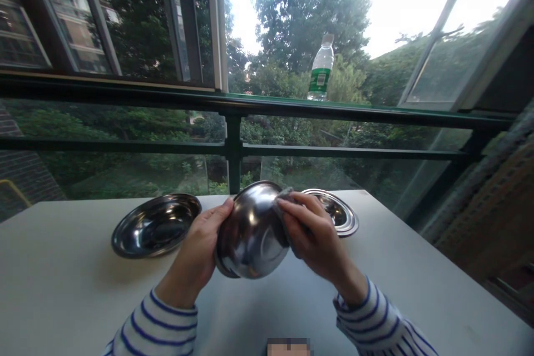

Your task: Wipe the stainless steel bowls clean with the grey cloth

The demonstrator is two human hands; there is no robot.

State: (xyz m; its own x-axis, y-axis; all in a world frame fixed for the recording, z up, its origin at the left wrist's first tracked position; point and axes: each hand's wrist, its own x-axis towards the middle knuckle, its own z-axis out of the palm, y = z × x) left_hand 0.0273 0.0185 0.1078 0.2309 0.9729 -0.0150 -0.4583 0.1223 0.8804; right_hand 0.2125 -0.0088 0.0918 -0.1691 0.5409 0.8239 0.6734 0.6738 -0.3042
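Head view: you hold a polished metal bowl (252, 233) up over the white table (75, 250), tipped so that its rounded outside and base face up toward you. Your left hand (203, 242) is closed on the rim at the bowl's left, thumb laid along the outer wall. Your right hand (314, 233) pinches a grey cloth (286, 193) and presses it against the bowl's upper right side, fingers bunched together. Just beyond your left hand, a wide metal basin (156, 225) sits open side up on the table; behind your right hand lies a rimmed metal dish (350, 222), partly hidden, so you cannot tell whether it is one piece or several. Past the table, a clear bottle (320, 75) with a green label stands upright by the dark railing (267, 103)
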